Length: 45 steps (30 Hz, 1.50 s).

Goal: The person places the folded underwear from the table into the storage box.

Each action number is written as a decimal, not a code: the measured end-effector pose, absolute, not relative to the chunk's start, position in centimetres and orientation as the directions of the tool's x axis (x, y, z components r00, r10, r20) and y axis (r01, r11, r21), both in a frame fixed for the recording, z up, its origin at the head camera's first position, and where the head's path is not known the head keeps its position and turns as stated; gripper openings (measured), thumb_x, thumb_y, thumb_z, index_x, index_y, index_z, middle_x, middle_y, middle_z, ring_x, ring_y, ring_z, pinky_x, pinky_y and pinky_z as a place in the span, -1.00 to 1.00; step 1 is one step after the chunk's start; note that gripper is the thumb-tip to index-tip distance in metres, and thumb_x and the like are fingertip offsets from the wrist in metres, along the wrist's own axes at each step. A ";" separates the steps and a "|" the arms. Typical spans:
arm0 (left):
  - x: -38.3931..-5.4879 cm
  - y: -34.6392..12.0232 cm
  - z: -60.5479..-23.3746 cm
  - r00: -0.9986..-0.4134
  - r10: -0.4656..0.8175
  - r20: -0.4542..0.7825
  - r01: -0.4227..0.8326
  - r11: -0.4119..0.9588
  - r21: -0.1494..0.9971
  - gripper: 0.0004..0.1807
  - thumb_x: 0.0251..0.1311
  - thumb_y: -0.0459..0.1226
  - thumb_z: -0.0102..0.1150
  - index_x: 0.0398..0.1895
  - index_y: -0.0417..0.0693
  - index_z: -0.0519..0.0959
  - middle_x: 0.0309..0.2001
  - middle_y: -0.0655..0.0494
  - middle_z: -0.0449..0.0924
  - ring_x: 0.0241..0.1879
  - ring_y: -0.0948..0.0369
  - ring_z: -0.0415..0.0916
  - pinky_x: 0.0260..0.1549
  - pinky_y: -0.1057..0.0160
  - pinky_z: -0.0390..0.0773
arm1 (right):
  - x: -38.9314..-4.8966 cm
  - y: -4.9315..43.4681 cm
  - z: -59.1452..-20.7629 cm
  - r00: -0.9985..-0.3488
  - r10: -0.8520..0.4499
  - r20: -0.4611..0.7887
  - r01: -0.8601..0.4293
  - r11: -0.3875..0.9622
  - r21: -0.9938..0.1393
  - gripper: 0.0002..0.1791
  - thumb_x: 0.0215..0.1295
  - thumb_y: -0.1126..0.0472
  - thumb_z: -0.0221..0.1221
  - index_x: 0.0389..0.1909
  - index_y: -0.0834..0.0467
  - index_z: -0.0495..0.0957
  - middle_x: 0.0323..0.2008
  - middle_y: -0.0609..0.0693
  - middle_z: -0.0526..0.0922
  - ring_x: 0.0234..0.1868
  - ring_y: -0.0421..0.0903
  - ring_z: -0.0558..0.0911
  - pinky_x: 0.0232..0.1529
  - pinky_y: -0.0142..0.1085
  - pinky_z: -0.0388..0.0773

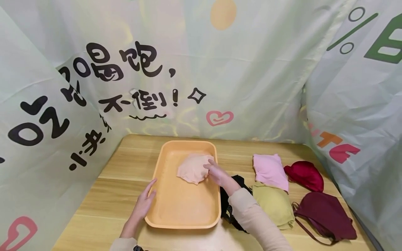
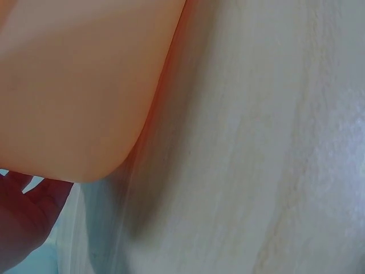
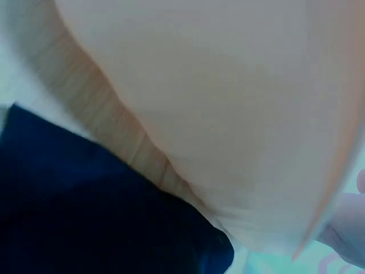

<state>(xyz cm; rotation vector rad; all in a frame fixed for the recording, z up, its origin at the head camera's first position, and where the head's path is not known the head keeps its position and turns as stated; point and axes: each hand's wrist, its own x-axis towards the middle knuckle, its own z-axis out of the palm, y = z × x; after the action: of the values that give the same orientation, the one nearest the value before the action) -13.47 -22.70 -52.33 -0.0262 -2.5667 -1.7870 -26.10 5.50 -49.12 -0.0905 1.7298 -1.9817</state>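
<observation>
- Pale right sleeve [image 1: 259,216] comes nearest the camera, slanting up from the bottom edge, right of centre, partly covering a black bra [image 1: 224,202].
- Left hand [image 1: 144,202], lower left of centre, touches the left side of an orange plastic tray [image 1: 185,212], thumb and fingers apart.
- Right hand [image 1: 218,174] reaches over the tray's right rim to a peach bra [image 1: 193,169], fingers touching its right end; I cannot tell whether they pinch it.
- That peach bra lies in the tray's upper part, near centre frame; the lower part is bare.
- At lower right, on the wooden worktop [image 1: 125,188], lie pink [image 1: 270,169], yellow-green [image 1: 273,205], red [image 1: 306,176] and burgundy [image 1: 328,216] bras.
- Progress looks early: one bra is in the tray, seemingly being settled, while five outside it appear left to handle.
</observation>
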 end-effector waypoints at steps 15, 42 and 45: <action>-13.3 -23.0 -52.1 -0.999 0.007 0.034 0.034 0.356 0.934 -0.50 0.39 -0.34 -0.30 0.37 -0.21 0.03 0.38 -0.29 -0.10 0.34 -0.25 -0.20 0.21 -0.29 -0.12 | -21.5 7.7 -44.5 -0.884 -0.398 -0.245 0.234 0.076 -0.969 -0.43 0.34 0.29 -0.08 0.30 0.42 0.03 0.14 0.39 0.30 0.20 0.26 0.29 0.30 0.01 0.11; -13.2 -22.6 -52.2 -0.999 -0.016 0.042 0.032 0.391 0.920 -0.51 0.38 -0.32 -0.25 0.35 -0.19 0.09 0.36 -0.28 -0.01 0.32 -0.24 -0.11 0.22 -0.25 -0.06 | -18.7 11.9 -47.5 -0.935 -0.321 -0.149 0.074 0.235 -0.969 -0.51 0.28 0.22 0.04 0.14 0.44 0.28 -0.33 0.11 0.59 -0.34 -0.12 0.53 -0.18 -0.16 0.52; -13.3 -22.6 -52.2 -0.999 -0.018 0.037 0.027 0.400 0.916 -0.51 0.38 -0.31 -0.25 0.36 -0.19 0.09 0.36 -0.29 -0.01 0.32 -0.24 -0.11 0.22 -0.24 -0.05 | -18.6 12.4 -47.7 -0.939 -0.329 -0.102 -0.004 0.306 -0.952 -0.51 0.28 0.21 0.06 0.13 0.42 0.30 -0.32 0.18 0.58 -0.31 0.02 0.55 -0.16 -0.04 0.50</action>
<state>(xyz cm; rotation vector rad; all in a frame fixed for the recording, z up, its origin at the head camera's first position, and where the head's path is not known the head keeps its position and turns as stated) -13.32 -22.59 -52.18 -0.0082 -2.5938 -1.6990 -18.59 12.36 -47.69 -0.3021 2.2988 -1.6739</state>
